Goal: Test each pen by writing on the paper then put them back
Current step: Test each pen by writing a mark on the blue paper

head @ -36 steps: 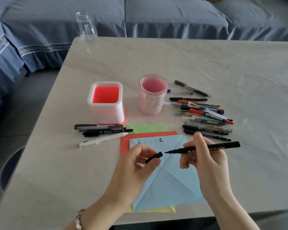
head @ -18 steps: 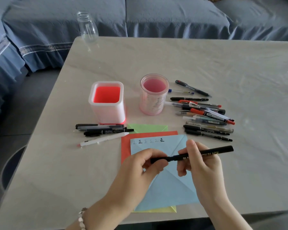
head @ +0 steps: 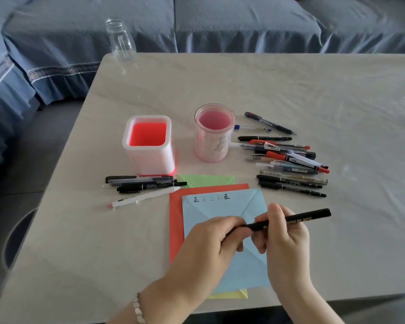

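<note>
Both hands hold one black pen level above the light blue paper. My right hand grips the barrel. My left hand is closed around the pen's cap end, with the cap pushed onto the tip. A row of handwritten marks runs along the blue paper's top edge. A red sheet, a green sheet and a yellow sheet lie under it. Several pens lie in a pile to the right, and several more pens lie to the left.
A white square holder with a red inside and a round pink cup stand behind the papers. A clear glass bottle stands at the table's far left corner. A blue sofa lies beyond the table.
One second ago my left hand held the cap apart from the bare tip. The hands came together and the cap now sits on the pen.
</note>
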A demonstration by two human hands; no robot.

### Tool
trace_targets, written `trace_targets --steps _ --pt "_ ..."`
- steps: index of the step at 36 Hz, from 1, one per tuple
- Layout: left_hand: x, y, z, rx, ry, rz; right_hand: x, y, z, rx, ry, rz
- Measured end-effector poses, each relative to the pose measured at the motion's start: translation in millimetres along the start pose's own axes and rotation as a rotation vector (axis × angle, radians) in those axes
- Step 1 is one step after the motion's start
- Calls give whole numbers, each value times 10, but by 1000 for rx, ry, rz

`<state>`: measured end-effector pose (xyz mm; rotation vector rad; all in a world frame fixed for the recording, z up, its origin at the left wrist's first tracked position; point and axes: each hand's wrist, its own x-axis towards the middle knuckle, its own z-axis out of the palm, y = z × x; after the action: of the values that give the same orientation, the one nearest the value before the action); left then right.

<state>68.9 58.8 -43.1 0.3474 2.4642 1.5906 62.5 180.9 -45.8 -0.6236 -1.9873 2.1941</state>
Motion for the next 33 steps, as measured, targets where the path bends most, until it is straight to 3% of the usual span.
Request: trace_targets --steps 2,4,9,11,15,21,27,33 --pt "33 26 5 75 8 102 20 -7 -13 26 13 -18" --pt "91 31 17 40 -3 88 61 -5 -47 33 6 -46" --pt "235 -14 -22 -388 -320 -262 169 -33 -175 -114 -180 -98" --pt "235 -72 -22 -399 -364 -316 223 -48 -202 -254 -290 -71" --pt "209 -277 -99 -112 -122 -221 402 29 -299 -681 -485 -97" --pt "126 -643 -578 502 458 -105 850 145 -563 -1090 -149 -398" --pt "77 -1040 -954 839 578 -72 1012 278 -579 -1303 -137 -393" --pt "96 -1215 -967 953 584 -142 1091 282 -543 -1339 -131 -307"
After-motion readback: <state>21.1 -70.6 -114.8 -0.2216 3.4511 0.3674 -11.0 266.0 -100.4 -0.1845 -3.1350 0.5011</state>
